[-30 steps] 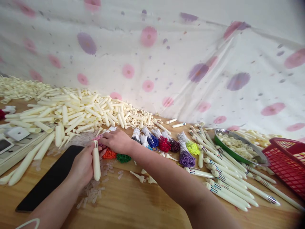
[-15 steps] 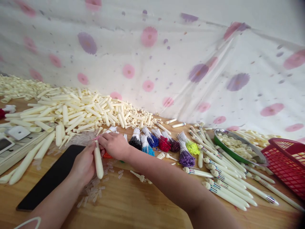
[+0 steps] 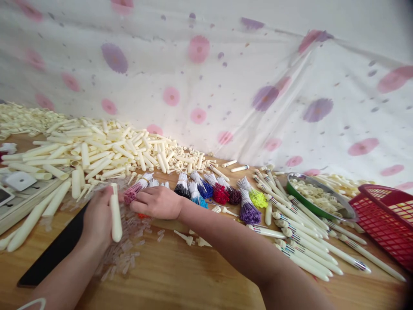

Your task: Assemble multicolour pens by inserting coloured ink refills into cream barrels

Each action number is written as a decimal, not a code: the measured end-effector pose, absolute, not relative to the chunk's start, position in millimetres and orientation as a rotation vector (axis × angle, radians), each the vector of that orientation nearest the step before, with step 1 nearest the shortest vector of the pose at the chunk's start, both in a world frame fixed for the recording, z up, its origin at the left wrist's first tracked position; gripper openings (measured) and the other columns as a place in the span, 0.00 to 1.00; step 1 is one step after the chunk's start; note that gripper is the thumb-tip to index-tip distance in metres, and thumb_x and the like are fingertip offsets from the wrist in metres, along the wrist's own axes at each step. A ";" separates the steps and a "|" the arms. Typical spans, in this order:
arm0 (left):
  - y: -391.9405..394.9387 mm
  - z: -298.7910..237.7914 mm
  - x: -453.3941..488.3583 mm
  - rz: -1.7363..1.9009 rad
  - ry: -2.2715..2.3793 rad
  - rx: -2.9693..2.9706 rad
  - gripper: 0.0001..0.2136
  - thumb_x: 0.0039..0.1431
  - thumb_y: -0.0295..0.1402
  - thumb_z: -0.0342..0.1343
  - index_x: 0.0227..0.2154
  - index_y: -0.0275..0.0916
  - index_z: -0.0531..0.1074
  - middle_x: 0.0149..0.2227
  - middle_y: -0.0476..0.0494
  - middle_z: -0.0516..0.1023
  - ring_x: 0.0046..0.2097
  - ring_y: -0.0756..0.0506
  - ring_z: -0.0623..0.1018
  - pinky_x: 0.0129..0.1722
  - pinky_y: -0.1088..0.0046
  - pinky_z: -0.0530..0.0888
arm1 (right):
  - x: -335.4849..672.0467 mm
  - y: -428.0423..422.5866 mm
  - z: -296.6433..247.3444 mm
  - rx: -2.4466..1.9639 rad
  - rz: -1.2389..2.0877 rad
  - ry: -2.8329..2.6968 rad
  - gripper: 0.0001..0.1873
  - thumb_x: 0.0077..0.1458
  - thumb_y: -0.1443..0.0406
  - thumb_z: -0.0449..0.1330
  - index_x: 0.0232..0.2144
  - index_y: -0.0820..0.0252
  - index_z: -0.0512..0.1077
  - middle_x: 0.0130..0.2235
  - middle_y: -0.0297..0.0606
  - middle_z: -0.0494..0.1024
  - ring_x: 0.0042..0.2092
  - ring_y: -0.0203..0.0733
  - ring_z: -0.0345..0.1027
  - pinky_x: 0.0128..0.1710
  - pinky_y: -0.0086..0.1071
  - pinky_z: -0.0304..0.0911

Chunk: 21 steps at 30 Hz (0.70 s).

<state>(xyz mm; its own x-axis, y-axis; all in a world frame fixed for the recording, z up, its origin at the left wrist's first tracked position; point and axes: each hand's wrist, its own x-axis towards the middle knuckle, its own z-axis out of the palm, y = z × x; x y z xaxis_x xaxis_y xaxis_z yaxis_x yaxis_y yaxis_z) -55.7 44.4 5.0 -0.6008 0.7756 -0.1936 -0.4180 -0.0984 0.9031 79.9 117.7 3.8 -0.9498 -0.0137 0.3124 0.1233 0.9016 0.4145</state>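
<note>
My left hand (image 3: 98, 219) is closed around a cream pen barrel (image 3: 116, 217), which hangs down at a slight tilt with its rounded end lowest. My right hand (image 3: 158, 201) reaches over the bundles of ink refills, its fingers bent and their tips partly hidden. It is right beside a pink-tipped refill bundle (image 3: 134, 191); a bit of orange refill tips (image 3: 141, 215) shows below the fingers. Whatever those fingers hold is hidden. Black (image 3: 183, 189), light blue (image 3: 198, 200), red (image 3: 220, 193) and purple (image 3: 250, 211) refill bundles lie to the right.
A heap of cream barrels (image 3: 97, 150) lies at the back left. Small clear tubes (image 3: 124, 260) are scattered near a black flat object (image 3: 54, 254). On the right are filled multi-colour pens (image 3: 306, 254), a green-sided metal bowl (image 3: 295, 191) of cream parts and a red basket (image 3: 380, 224).
My left hand has moved left with the barrel, away from my right hand. The right hand has shifted slightly right and down, and the pink bundle now shows between them.
</note>
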 end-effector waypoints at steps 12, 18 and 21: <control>47.9 -0.6 -32.4 1.720 1.194 0.606 0.03 0.52 0.31 0.56 0.27 0.38 0.73 0.23 0.48 0.76 0.32 0.45 0.77 0.25 0.76 0.70 | 93.5 103.2 -0.2 -0.104 -0.632 -2.781 0.14 0.63 0.72 0.41 0.36 0.61 0.65 0.38 0.41 0.73 0.34 0.37 0.67 0.29 0.31 0.60; 46.9 -3.0 -32.2 1.720 1.196 0.519 0.05 0.50 0.33 0.58 0.28 0.36 0.72 0.22 0.50 0.75 0.35 0.45 0.77 0.33 0.74 0.73 | 83.4 106.7 -12.1 0.220 -0.628 -2.686 0.14 0.64 0.71 0.43 0.33 0.58 0.66 0.31 0.34 0.71 0.34 0.35 0.69 0.32 0.29 0.60; 48.5 -6.5 -36.6 1.740 1.215 0.517 0.06 0.53 0.33 0.55 0.25 0.36 0.72 0.25 0.47 0.77 0.37 0.44 0.77 0.36 0.73 0.73 | 84.8 104.1 -13.2 0.314 -0.539 -2.671 0.12 0.64 0.69 0.45 0.33 0.57 0.67 0.34 0.36 0.72 0.40 0.36 0.69 0.37 0.29 0.62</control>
<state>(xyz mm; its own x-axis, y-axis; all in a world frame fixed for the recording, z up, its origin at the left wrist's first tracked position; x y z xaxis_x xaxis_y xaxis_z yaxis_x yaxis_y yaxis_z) -36.6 48.5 -6.5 -0.4868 0.8592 -0.1576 -0.4440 -0.0880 0.8917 84.8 104.1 -13.2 -0.8965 -0.2903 0.3347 -0.1379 0.9007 0.4120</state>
